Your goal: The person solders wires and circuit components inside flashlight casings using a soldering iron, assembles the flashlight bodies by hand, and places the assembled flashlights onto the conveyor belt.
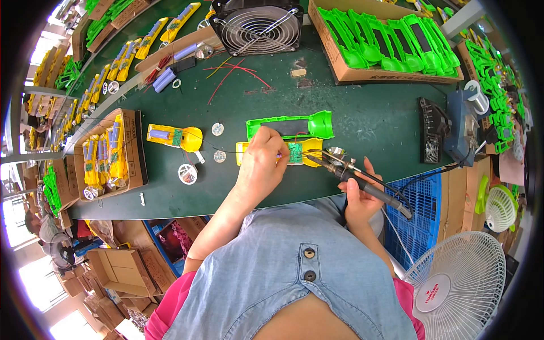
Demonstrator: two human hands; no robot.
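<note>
My left hand (262, 160) is closed in a pinch over the yellow half-shell (313, 161), with a thin dark wire at its fingertips. Inside that shell lies a small green circuit board (296, 153). My right hand (362, 198) grips a soldering iron (371, 190) with a thin tube fixed along it, its tip pointing at the board's right end. Just behind lies a green half-shell (322, 126) with a dark strip inside. A small silver reflector (336, 152) sits partly hidden behind the iron. My left fingers cover part of the yellow shell.
Left stand another yellow shell (192, 137), a reflector (187, 174) and a carton of wired yellow shells (136, 153). Behind are loose red wires (226, 73), a black fan (258, 28) and a box of green shells (340, 72). A solder spool (477, 101) stands right.
</note>
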